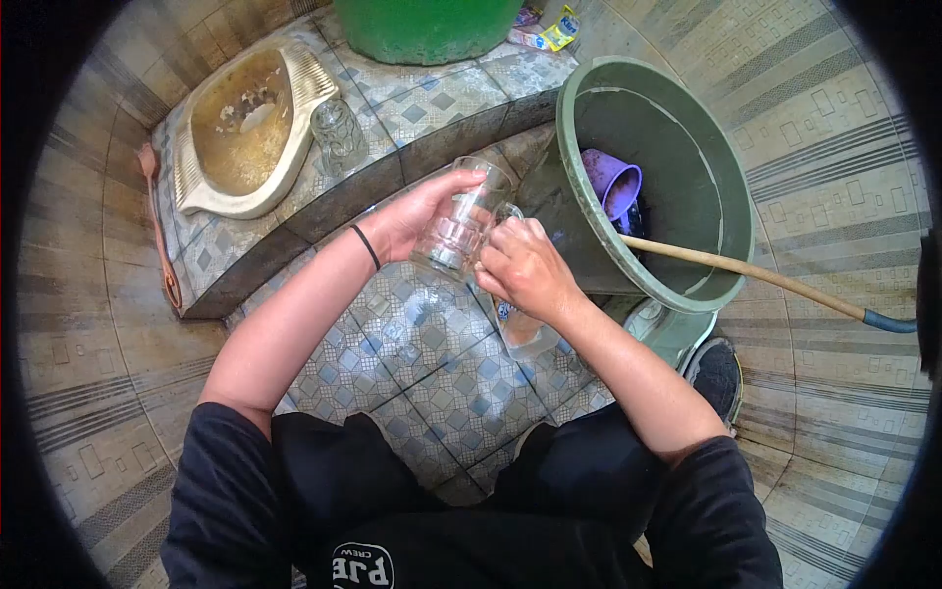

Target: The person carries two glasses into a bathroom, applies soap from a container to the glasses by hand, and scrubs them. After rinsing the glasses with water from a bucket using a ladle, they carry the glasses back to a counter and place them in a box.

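Observation:
In front of me, above the tiled floor, a clear glass mug (453,231) is tilted between my hands. My left hand (417,211) wraps round its side, the thumb near the rim. Closed at the mug's handle side, my right hand (525,263) has its fingers curled round the handle, part of which shows above the knuckles. Below the right hand lies a clear plastic packet (530,334) with something orange-brown in it, partly hidden by the wrist. A second glass mug (339,137) stands on the raised tiled ledge to the left.
A squat toilet (299,88) is set in the ledge (417,110), with a pink brush (162,226) beside it. A green tub (427,29) stands behind. On the right, a large grey-green bucket (569,147) holds a purple dipper (613,182); a wooden handle (765,270) crosses its rim.

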A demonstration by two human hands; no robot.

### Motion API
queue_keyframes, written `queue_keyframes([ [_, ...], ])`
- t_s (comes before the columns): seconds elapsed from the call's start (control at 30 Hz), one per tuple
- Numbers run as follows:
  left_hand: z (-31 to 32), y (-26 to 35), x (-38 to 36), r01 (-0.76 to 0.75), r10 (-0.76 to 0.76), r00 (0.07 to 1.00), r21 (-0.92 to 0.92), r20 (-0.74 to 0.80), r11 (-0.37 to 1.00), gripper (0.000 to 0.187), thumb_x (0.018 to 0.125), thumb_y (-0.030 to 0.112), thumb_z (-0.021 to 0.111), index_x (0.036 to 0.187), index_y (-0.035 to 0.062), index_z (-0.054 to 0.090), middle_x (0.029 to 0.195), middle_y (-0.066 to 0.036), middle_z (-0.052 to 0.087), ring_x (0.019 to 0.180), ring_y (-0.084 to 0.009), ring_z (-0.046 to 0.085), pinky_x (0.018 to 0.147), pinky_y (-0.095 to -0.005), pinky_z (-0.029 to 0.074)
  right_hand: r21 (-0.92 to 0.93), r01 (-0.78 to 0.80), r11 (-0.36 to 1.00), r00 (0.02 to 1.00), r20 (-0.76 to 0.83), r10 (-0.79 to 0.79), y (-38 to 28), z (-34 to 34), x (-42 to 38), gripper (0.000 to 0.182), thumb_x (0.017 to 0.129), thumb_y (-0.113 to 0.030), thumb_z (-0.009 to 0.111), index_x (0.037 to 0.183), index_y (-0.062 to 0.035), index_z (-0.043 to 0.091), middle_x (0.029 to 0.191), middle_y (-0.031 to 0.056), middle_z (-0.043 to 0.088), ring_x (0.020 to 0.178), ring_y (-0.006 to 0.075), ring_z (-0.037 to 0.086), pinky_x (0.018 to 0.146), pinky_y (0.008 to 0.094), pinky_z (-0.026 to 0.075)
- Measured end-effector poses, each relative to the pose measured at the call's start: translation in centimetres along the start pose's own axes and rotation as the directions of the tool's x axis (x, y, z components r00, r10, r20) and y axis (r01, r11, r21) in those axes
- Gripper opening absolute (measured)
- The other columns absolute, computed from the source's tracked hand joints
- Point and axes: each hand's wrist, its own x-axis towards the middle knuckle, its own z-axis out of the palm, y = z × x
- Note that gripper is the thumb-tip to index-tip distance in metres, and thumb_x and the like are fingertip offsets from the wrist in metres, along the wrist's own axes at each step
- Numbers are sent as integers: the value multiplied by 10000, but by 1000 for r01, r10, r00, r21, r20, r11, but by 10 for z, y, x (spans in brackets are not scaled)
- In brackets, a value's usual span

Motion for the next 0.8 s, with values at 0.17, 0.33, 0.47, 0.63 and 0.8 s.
queue_keyframes([
  [0.17,-34,-6,5,-14,15,988,7,-156,1000,804,795,587,596,1277,-23,392,1010,-158,606,870,-211,621,762,-341,507,-61,-26,998,945,-326,5,-12,-14,9,207,740,-194,701,832,-42,595,1018,99,566,1018,272,553,928,438,404],
  [0.33,-51,-9,-2,27,-42,972,-65,-229,998,816,819,585,569,1307,-34,357,1031,-212,608,849,-228,623,737,-348,505,180,16,984,907,-417,61,-19,-66,10,124,777,-128,670,846,-33,635,993,110,607,948,294,591,845,410,469],
  [0.47,-55,-14,0,81,-91,994,-149,-62,986,793,840,611,532,1303,-15,377,1048,-206,613,848,-249,628,752,-375,510,649,-158,745,608,-530,591,42,-121,24,214,943,-139,509,850,11,630,812,47,634,726,101,578,666,263,477],
  [0.63,-52,-33,-8,162,-194,974,-237,-114,958,799,849,643,495,1314,3,380,1030,-184,623,838,-269,632,763,-437,520,520,-826,217,516,542,664,181,-40,-10,220,921,-130,444,954,-21,631,778,75,616,648,166,600,565,294,492],
  [0.8,-55,-51,-20,256,-292,932,-177,-216,950,856,824,667,507,1350,7,359,1060,-192,606,876,-288,631,777,-442,516,292,-921,258,388,744,544,217,46,-29,206,899,-198,503,932,-37,627,711,36,583,496,131,486,414,277,409],
])
